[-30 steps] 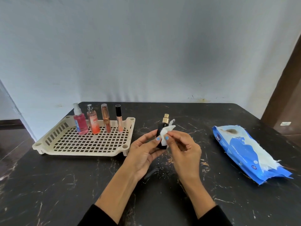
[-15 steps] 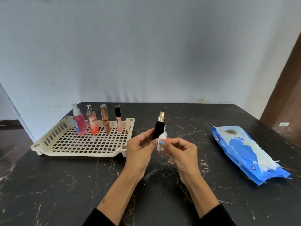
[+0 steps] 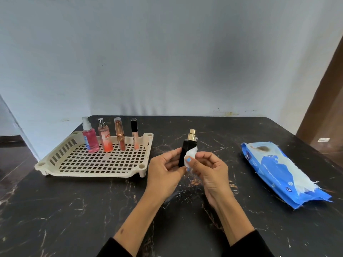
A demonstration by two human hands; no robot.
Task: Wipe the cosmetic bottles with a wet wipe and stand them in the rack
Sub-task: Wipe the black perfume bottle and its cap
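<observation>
My left hand (image 3: 164, 176) grips the lower part of a black bottle (image 3: 186, 148) with a gold cap, held upright above the table's middle. My right hand (image 3: 209, 171) pinches a white wet wipe (image 3: 191, 154) against the bottle's right side. A cream plastic rack (image 3: 55, 160) lies on the left. Along the rack's back edge stand a pink spray bottle (image 3: 90, 140), an orange-pink spray bottle (image 3: 105, 139), a rose-gold tube (image 3: 119, 135) and a slim tube with a black cap (image 3: 134, 135).
A blue pack of wet wipes (image 3: 278, 169) lies on the right of the black marble table (image 3: 74, 210), torn open with a wipe sticking out. A pale wall stands behind the table. A brown door frame (image 3: 326, 108) is at the far right.
The bottle has gone from tilted to upright in my left hand. The wipe has slid from the bottle's upper part down along its right side.
</observation>
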